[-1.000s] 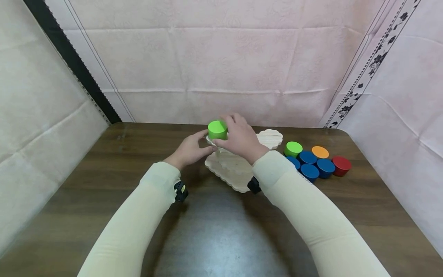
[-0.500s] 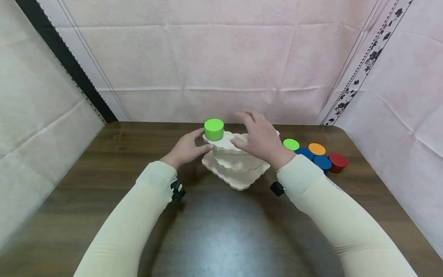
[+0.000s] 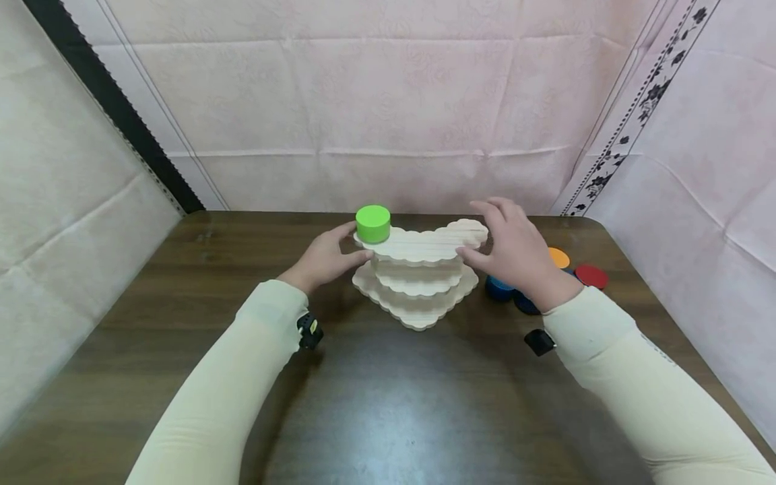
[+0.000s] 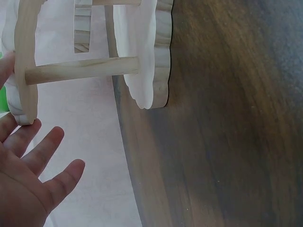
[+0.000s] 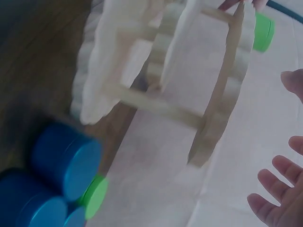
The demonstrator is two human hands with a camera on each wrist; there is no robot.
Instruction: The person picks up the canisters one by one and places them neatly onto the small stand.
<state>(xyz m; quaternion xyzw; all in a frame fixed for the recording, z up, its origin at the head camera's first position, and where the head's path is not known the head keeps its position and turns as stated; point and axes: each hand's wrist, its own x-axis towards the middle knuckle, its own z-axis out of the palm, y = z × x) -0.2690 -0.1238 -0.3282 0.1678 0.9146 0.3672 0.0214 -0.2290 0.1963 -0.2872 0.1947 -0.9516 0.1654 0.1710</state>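
A pale wooden three-tier stand (image 3: pixel 421 250) with scalloped edges stands mid-table, its tiers joined by dowels (image 4: pixel 80 70). One green round tin (image 3: pixel 372 228) sits upright on the left end of the top tier. There my left hand (image 3: pixel 324 261) holds the tier's corner between thumb and fingers, beside the tin. My right hand (image 3: pixel 515 252) hovers past the stand's right end, fingers apart, with nothing in it. Below it are several blue round tins (image 5: pixel 66 161), partly hidden by the hand in the head view, and another green tin (image 5: pixel 96 196).
An orange tin (image 3: pixel 558 257) and a red tin (image 3: pixel 591 276) stand at the right with the blue ones. The brown wooden table (image 3: pixel 364 404) is bordered behind and at the sides by pale cloth (image 3: pixel 388 101).
My right hand has released the green tin on the top tier and moved right, toward the tin group. My left hand stays at the stand's left corner.
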